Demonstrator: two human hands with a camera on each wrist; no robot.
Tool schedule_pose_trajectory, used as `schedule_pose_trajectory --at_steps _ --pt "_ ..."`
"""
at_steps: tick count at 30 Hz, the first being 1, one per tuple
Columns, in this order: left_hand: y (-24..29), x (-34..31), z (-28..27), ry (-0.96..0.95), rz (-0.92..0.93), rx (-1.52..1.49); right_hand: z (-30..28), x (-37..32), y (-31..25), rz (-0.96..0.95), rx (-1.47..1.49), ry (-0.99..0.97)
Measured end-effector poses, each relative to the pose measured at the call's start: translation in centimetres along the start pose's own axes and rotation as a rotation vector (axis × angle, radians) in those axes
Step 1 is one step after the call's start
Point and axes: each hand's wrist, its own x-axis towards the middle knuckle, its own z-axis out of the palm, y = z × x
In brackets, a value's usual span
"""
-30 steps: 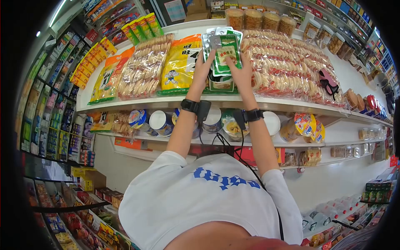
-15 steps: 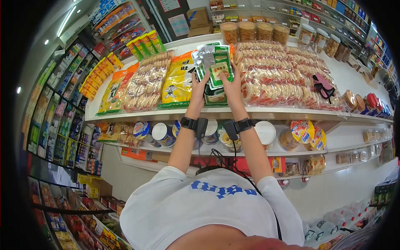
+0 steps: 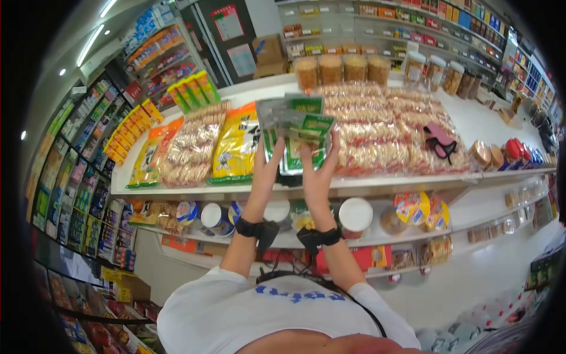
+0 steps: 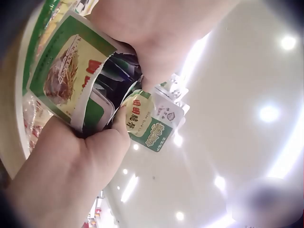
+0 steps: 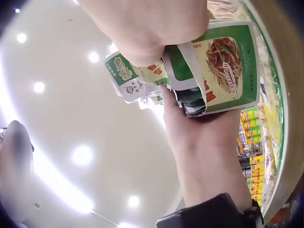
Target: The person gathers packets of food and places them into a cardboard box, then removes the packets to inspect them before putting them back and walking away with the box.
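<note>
A stack of green-and-silver pouches (image 3: 316, 125) is held at the shelf's front between both hands in the head view. My left hand (image 3: 266, 168) grips its left side and my right hand (image 3: 319, 174) its right side, thumbs over the front. From below, the left wrist view shows a green-and-white box (image 4: 61, 71) with a torn-looking edge, with pouches (image 4: 147, 126) packed inside and sticking out. The same box (image 5: 228, 66) appears in the right wrist view, with both hands clasped around its sides. Some fingers are hidden behind the box.
Yellow snack bags (image 3: 236, 141) lie left of the hands, and clear packs of round crackers (image 3: 365, 138) lie to the right. Jars (image 3: 342, 71) line the back. Below the white shelf edge (image 3: 377, 187), tubs (image 3: 355, 215) stand on a lower shelf.
In the head view, both hands and the held stack sit lower and slightly left of before; the whole shelf has also shifted down. The pouches look more spread and tilted at the top.
</note>
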Motion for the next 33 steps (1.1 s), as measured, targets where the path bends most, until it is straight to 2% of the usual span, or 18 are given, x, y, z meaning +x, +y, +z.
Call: schedule_pose_trajectory --at_steps 4,7,8,11,12,15,17,21,24,29,33 --pt "2.6 -2.0 -0.6 -0.130 -0.160 -0.175 -0.9 -0.5 -3.3 -0.017 -0.121 -0.056" --pt "2.1 -4.6 -1.8 -0.177 -0.252 -0.273 -1.3 -2.9 -6.6 0.078 -0.103 -0.072" --pt "2.5 -5.7 -2.1 -0.217 -0.312 -0.353 -1.7 -3.9 -7.3 0.052 -0.236 -0.060" --pt "2.4 -8.4 -2.3 -0.298 -0.421 -0.464 -2.7 -7.0 -9.6 0.212 -0.287 0.013" --pt "1.5 -9.4 -2.6 -0.353 -0.458 -0.463 -2.9 -8.2 -10.3 0.103 -0.450 0.066" --pt "0.2 -11.4 -2.4 -0.529 -0.522 -0.417 -5.4 -12.3 -11.9 0.339 -0.488 0.243" --pt "1.7 -13.0 -1.6 -0.626 -0.616 -0.474 -6.9 -14.5 -13.2 0.248 -0.587 0.296" --pt "1.6 -16.3 0.7 -0.844 -0.759 -0.524 -10.7 -18.6 -15.2 0.272 -0.467 0.447" --pt "4.3 -20.0 3.0 -0.944 -0.731 -0.503 -14.0 -21.7 -17.2 0.223 -0.477 0.559" --pt "5.7 -28.4 8.0 -1.128 -0.770 -0.492 -20.2 -26.8 -23.0 0.174 -0.327 0.716" --pt "8.8 -37.9 12.5 -1.317 -0.747 -0.493 -27.3 -32.9 -28.6 0.097 -0.461 0.824"
